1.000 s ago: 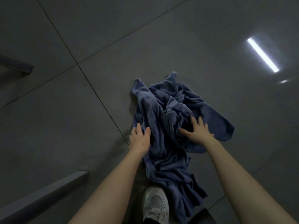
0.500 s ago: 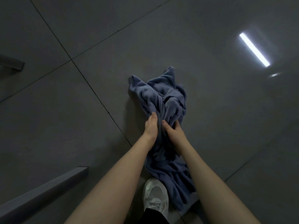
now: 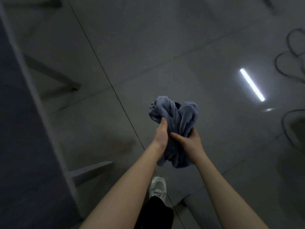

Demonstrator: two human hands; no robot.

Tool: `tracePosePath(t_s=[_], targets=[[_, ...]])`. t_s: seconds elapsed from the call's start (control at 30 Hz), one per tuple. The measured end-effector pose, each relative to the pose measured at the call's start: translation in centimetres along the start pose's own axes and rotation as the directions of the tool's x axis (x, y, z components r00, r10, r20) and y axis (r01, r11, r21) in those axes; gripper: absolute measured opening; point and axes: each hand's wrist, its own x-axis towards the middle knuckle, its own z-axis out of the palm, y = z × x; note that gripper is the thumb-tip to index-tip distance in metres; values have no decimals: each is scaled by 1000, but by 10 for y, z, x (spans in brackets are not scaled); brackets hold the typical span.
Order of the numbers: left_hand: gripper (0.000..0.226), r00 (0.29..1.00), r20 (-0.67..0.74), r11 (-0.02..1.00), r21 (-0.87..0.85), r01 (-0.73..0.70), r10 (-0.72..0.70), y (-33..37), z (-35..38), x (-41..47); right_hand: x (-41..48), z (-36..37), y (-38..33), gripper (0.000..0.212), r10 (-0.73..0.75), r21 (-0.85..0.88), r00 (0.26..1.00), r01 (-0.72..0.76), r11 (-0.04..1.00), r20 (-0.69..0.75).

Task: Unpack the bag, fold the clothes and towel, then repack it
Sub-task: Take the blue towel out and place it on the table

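A blue towel (image 3: 177, 116) is bunched into a crumpled bundle and held up off the grey tiled floor. My left hand (image 3: 160, 133) grips its left side, thumb up against the cloth. My right hand (image 3: 189, 140) grips the bundle from the right, thumb lying across the front. The towel's lower end hangs down between my forearms. No bag is in view.
A dark table top (image 3: 21, 129) with grey legs (image 3: 89, 171) fills the left side. My white shoe (image 3: 157, 187) stands on the floor below the towel. Black cables (image 3: 290, 60) loop on the floor at the right. A ceiling light reflects off the tiles (image 3: 252, 85).
The towel lay spread on the floor under both hands; my hands gathered it together and lifted it clear of the floor. The view has risen and now takes in the table.
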Motion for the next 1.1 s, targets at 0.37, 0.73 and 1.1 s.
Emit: tracePosePath(t_s=[0.37,0.73,1.1], targets=[[52,972,-20,971,-45,-236,236,149,-17,-210,-157,44,-196,39,-168,-69,970,182,981,175],[65,806,-345,841,-78,-536,481,301,-115,-326,-234,187,-366,32,-334,-36,810,399,916,482],[48,713,-456,846,295,-443,533,325,-274,-294,-201,362,-313,38,-220,-28,798,284,958,561]])
